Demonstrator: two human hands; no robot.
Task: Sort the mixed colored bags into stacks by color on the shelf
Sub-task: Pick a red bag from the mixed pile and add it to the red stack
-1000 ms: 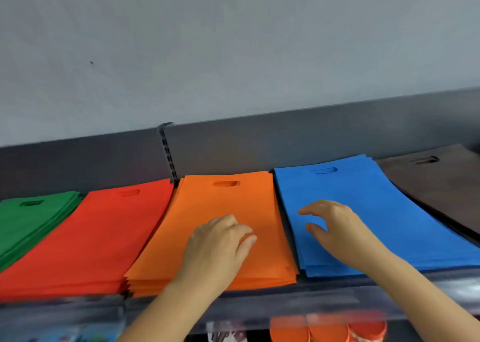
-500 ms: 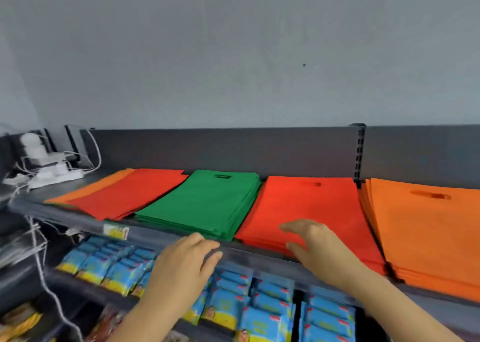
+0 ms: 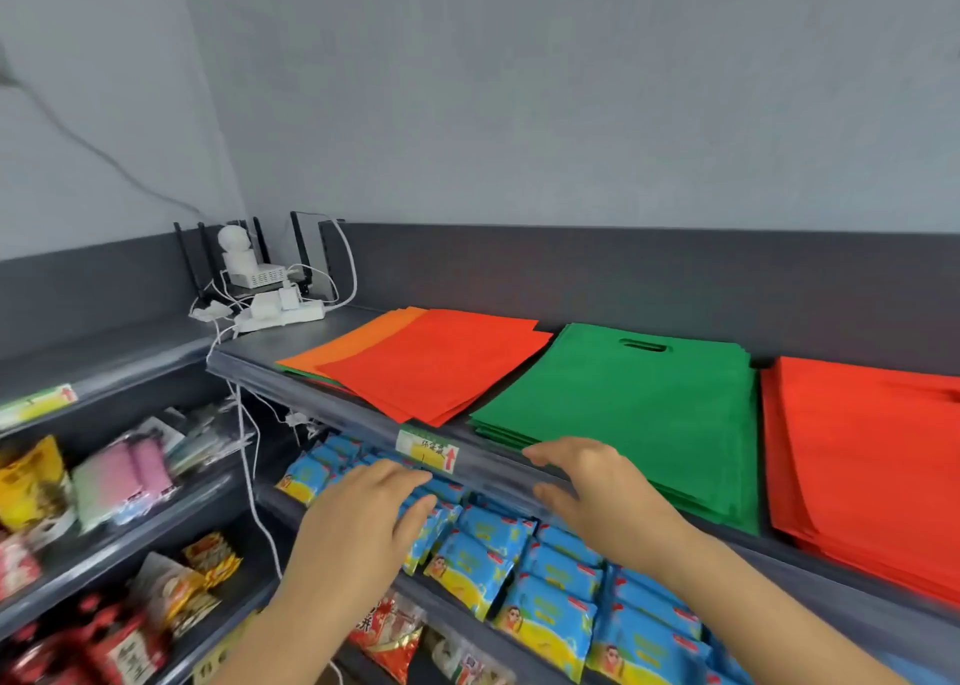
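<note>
On the top grey shelf (image 3: 332, 414) lies a mixed pile (image 3: 431, 359) at the left: red bags on top, orange bags showing at its far left edge, a sliver of green underneath. To its right sits a stack of green bags (image 3: 639, 403), then a stack of red bags (image 3: 872, 455) cut off by the frame edge. My left hand (image 3: 363, 513) hovers below the shelf front, fingers apart, holding nothing. My right hand (image 3: 592, 487) hovers at the shelf edge by the green stack's near corner, fingers spread and empty.
A white power strip with plugs, cables and a router (image 3: 265, 289) fills the shelf's far left corner. A price label (image 3: 428, 450) sticks to the shelf front. Blue snack packets (image 3: 519, 554) fill the shelf below; other packaged goods (image 3: 104, 481) sit on the left shelves.
The view has swung left, from the orange and blue stacks to the mixed pile and green stack. Both hands moved left with it, off the stacks, and hold nothing.
</note>
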